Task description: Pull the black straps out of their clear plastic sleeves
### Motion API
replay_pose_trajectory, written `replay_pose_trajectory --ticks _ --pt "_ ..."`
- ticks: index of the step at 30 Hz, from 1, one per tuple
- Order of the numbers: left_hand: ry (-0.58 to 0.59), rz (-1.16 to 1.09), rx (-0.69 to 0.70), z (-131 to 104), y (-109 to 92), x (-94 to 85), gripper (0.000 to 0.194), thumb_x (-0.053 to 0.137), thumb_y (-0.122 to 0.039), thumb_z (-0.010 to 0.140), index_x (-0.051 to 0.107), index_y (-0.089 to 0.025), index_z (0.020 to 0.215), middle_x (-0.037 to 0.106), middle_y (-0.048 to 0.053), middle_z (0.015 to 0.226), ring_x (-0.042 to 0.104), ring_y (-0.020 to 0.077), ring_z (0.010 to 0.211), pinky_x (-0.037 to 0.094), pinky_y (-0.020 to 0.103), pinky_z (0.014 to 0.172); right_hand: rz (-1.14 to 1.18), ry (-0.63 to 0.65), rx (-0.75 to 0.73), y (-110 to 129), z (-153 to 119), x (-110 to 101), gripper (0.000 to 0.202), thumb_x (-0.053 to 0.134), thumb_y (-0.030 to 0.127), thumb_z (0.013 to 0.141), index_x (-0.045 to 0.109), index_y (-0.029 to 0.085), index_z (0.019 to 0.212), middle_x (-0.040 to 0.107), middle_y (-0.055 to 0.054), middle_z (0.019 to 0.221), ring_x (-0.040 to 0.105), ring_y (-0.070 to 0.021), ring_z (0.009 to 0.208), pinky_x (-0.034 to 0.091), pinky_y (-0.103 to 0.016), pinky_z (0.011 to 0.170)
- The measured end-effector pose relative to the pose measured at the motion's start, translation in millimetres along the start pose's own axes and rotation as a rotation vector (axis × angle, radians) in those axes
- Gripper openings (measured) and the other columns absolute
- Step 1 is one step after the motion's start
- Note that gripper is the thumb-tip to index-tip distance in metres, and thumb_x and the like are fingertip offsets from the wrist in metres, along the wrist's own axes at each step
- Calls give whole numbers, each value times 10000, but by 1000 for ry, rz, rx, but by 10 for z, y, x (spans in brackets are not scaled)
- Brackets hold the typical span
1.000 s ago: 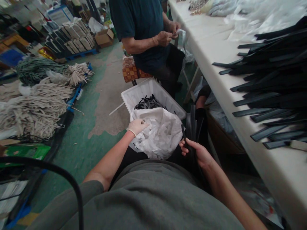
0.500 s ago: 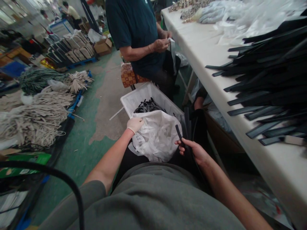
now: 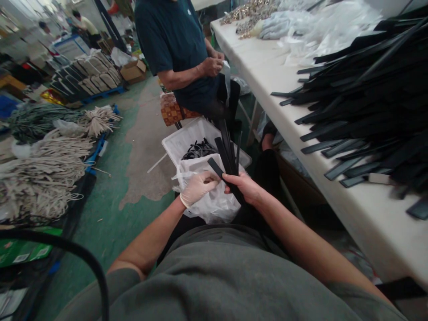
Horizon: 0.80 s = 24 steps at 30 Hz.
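Note:
My right hand (image 3: pixel 245 185) is closed around a bundle of flat black straps (image 3: pixel 229 149) that fan upward. One strap (image 3: pixel 216 166) slants off to the left, apart from the others. My left hand (image 3: pixel 198 188), in a pale thin glove, is beside this strap, its thumb and fingers drawn together; what is between them, if anything, is too small to tell. Below both hands a white plastic bag (image 3: pixel 214 209) lies over my lap, full of crumpled white plastic. Just beyond it, a white bin (image 3: pixel 169 141) holds thin black strips (image 3: pixel 199 148).
On the right, a white-covered table (image 3: pixel 254 58) carries a big pile of black straps (image 3: pixel 368 98) and clear plastic bags (image 3: pixel 327 31). A seated co-worker (image 3: pixel 170 40) handles a pale strip ahead. Bundles of beige cord (image 3: pixel 43 169) lie on the left.
My right hand has brought the straps up and left over the bag. My left hand has left the bag's rim and moved right, to the slanting strap. The view has shifted slightly.

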<state>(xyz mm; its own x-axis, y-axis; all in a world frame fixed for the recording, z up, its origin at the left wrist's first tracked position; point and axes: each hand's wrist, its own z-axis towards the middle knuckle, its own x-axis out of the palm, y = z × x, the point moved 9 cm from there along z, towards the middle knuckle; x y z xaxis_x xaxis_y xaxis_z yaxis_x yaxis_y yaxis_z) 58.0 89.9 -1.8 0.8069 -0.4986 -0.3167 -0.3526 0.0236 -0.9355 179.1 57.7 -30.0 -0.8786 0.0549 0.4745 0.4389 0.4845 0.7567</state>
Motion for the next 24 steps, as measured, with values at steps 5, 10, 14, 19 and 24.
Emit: replay_pose_trajectory --ticks 5,10,14,19,24 --pt "-57 -96 61 -7 -102 19 212 667 -356 784 681 -158 859 693 30 837 633 157 793 495 272 758 -133 -34 -152 313 -32 27 333 834 425 620 681 152 731 607 19 518 508 -85 437 403 -198 415" --pt "-10 -312 -16 -20 -103 157 274 730 -369 739 652 -147 879 686 27 828 647 157 764 506 281 743 -195 -101 -253 603 -95 23 423 841 480 562 697 128 748 598 17 506 502 -84 447 380 -201 429" --pt "155 -382 -106 -91 -82 468 317 723 -425 754 667 -123 831 687 45 722 646 157 675 514 291 713 -227 -138 -354 854 -120 69 403 835 467 562 680 140 740 626 12 598 500 -80 451 382 -215 428" --pt "202 -416 -103 -202 24 542 406 656 -503 814 706 -117 930 680 35 665 622 137 600 502 264 653 -210 -239 -498 1234 -131 -134 365 818 450 599 643 158 729 598 20 603 459 -74 458 384 -221 430" --pt "152 -491 -157 -382 314 341 553 647 -584 802 682 -114 1091 679 33 670 602 135 554 495 275 623 -149 -347 -578 1509 -104 -493 347 837 404 605 594 179 708 615 6 673 444 -65 466 408 -227 452"
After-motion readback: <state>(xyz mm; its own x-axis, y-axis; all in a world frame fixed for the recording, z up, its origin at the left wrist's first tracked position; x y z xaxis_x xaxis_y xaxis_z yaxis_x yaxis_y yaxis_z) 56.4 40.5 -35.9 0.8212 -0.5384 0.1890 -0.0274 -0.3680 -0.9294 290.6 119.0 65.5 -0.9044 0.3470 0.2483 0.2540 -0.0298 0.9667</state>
